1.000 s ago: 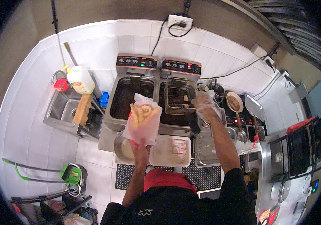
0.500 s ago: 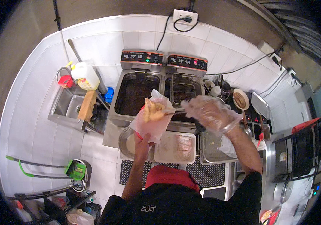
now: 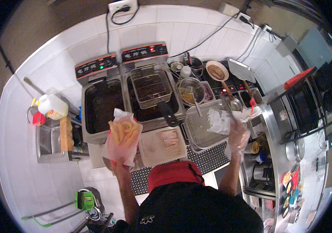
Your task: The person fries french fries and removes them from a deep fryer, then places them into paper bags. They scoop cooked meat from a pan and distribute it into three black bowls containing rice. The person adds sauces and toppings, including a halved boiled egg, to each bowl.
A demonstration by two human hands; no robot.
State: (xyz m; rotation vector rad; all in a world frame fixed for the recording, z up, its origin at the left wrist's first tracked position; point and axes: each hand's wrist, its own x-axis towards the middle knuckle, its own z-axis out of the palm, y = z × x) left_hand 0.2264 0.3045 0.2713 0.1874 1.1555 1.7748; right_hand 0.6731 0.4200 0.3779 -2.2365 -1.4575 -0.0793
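My left hand [image 3: 120,166] is closed around a paper-lined holder with red edges, held near the front of the left fryer. Golden fried pieces [image 3: 125,133] lie on its white paper [image 3: 111,150], some curved like rings. Off to the right, my right hand [image 3: 238,139], in a clear plastic glove, grips metal tongs [image 3: 229,106] that point away from me. The tongs are partly blurred, and their tips are over the counter near a small pan. Nothing shows between them. A wire tray [image 3: 192,130] with crumpled white paper [image 3: 218,121] sits left of this hand.
Two electric fryers [image 3: 103,110] stand against the tiled wall; a wire basket [image 3: 150,87] with a black handle rests over the right one. A shallow tray [image 3: 150,153] holds pale raw strips [image 3: 170,138]. A strainer bowl [image 3: 191,90] and a sink [image 3: 49,155] flank them.
The tongs have left the fried food and swung right with my right hand. My view has turned right, and the paper-lined holder now appears further left and lower.
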